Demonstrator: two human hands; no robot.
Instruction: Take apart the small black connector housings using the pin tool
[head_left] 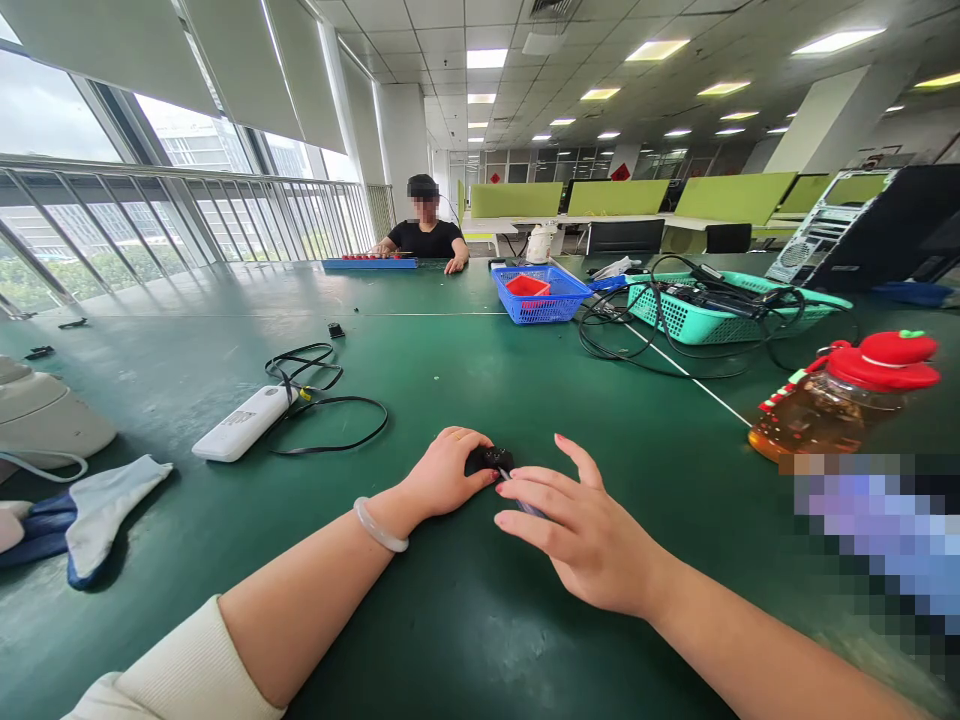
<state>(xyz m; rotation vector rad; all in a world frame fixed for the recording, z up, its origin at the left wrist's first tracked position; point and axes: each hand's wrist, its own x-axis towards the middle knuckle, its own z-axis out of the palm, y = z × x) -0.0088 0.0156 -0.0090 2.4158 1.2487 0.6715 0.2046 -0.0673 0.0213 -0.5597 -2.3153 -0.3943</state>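
My left hand (448, 468) rests on the green table, thumb and fingers closed around a small black part (496, 458) that has tiny light spots on its face. A pale bracelet circles that wrist. Just to the right, my right hand (581, 530) has a thin grey tool (529, 508) between its thumb and fingers, with one finger raised. The tool's tip reaches the black part; its exact kind is hidden by the fingers.
A white power bank (244, 424) with a black cable lies to the left, near a blue-white cloth (112, 515). Baskets, blue (541, 308) and teal (679, 320), stand at the back. A red-lidded bottle (844, 400) is at right. A person (424, 238) sits opposite.
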